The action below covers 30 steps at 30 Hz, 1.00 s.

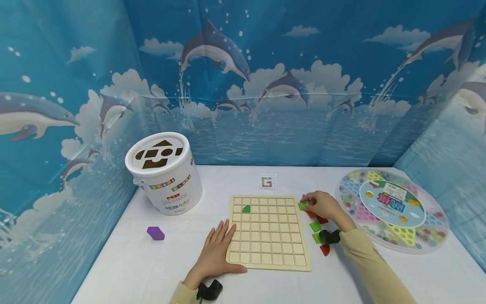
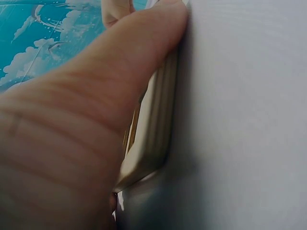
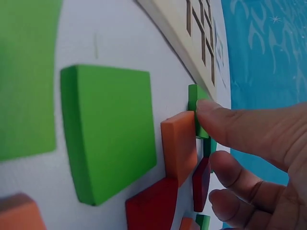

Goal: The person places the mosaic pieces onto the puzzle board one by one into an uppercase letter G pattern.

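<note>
A light wooden grid board (image 1: 268,267) lies flat on the white table, with a green quarter-circle block (image 1: 246,209) in one cell at its upper left. My left hand (image 1: 217,253) rests at the board's near left corner, fingers straight along the left side and thumb against the front edge. Just off the board's far right corner, my right hand (image 1: 322,203) pinches a green square block (image 3: 193,98) with thumb and fingers. Close beside that block in the right wrist view are an orange block (image 3: 180,146), a red block (image 3: 152,203) and a larger-looking green block (image 3: 115,129).
Behind the board lies a small pattern card (image 1: 268,182). A white bucket (image 1: 172,185) with shape holes in its lid stands at the back left, a purple block (image 1: 155,233) in front of it. To the right is a round game set (image 1: 392,202) in clear packaging.
</note>
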Available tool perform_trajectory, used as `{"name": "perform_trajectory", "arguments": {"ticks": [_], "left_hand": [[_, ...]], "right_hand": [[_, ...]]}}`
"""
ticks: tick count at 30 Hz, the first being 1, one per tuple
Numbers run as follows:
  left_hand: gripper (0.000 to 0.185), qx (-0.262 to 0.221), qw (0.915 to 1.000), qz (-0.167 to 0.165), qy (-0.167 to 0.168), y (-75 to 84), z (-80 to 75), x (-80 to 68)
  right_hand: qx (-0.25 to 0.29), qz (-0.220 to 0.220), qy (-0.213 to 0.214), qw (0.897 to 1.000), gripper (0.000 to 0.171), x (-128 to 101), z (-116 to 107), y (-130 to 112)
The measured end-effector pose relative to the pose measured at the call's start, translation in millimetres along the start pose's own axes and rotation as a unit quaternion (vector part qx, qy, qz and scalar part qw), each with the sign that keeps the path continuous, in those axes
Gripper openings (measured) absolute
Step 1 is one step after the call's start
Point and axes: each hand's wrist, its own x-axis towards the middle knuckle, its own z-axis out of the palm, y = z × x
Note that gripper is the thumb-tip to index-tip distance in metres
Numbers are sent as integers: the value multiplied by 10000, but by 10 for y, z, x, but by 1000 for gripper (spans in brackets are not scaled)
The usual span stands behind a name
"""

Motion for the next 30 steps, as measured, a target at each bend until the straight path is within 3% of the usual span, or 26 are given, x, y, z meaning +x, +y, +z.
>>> {"name": "perform_trajectory", "arguments": {"ticks": [17,30], "left_hand": [[116,-3,10000,7,10,10,-11,-1],[115,-25,10000,17,11,28,-29,-8]], "right_hand": [[-113,-243,123,9996,13,22,-19,25],[-97,-96,92,9999,14,7,-6,4]]}}
